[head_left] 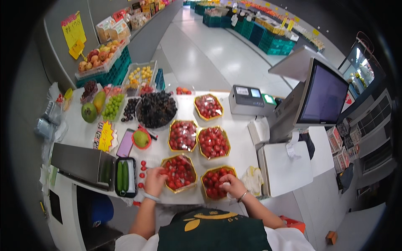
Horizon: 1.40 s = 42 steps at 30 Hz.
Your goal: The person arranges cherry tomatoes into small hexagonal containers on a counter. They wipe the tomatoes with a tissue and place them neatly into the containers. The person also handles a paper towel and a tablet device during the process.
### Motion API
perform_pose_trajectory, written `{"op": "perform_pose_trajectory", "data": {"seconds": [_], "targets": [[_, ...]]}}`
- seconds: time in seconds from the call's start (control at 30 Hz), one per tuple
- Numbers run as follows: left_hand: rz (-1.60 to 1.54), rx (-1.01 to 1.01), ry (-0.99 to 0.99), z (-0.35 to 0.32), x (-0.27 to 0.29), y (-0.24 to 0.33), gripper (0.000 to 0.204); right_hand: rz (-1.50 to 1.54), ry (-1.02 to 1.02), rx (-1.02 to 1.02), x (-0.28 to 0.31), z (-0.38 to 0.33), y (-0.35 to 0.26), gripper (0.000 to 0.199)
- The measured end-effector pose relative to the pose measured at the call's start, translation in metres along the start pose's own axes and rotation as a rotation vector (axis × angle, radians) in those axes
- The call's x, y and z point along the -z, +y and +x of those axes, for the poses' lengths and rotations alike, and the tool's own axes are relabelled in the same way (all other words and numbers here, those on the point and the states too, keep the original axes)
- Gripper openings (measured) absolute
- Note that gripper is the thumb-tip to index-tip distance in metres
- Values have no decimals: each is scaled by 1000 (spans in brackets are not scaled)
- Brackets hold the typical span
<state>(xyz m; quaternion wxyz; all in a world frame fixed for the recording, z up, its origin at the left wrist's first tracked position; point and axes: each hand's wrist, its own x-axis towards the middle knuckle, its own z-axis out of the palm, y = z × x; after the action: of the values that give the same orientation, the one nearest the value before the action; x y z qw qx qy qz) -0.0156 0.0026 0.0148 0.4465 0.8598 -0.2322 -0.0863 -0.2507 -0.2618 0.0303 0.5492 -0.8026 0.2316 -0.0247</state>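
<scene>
Head view: left hand fingers pinch cherry tomatoes in gold tray; right hand fingers curl together, contents unclear. Loose tomatoes beside left fingers may roll off.

Single head-worn fisheye view, looking steeply down from above the hands, left hand and right hand, close over the white desk. Beyond the hands, facing forward along the pale shop floor; edges bent toward the rim.

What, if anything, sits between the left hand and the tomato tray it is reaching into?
Nothing visible does. The left hand already rests at the left rim of the near-left tomato tray; the loose tomatoes lie off to its left, not between.
</scene>
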Motion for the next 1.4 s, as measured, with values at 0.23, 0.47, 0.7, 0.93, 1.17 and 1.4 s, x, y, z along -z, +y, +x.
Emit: {"op": "perform_pose_trajectory", "data": {"seconds": [0.23, 0.47, 0.7, 0.93, 1.17, 1.4], "targets": [[91, 113, 72, -9, 38, -21, 37, -28, 145, 56, -4, -14, 27, 19], [-513, 156, -592, -41, -63, 83, 22, 1126, -96, -301, 17, -21, 12, 15], [-1123, 725, -1148, -48, -102, 136, 36, 935, -45, -56, 7, -43, -18, 21], [-959, 742, -1134, -61, -121, 121, 35, 108, 89, 120, 18, -56, -15, 25], [-298, -102, -678, -68, -128, 101, 45, -64, 248, -78, 11, -51, 37, 32], [-454, -95, -668, -54, -112, 102, 54, -197, 315, 50, 16, -31, 24, 33]]}}
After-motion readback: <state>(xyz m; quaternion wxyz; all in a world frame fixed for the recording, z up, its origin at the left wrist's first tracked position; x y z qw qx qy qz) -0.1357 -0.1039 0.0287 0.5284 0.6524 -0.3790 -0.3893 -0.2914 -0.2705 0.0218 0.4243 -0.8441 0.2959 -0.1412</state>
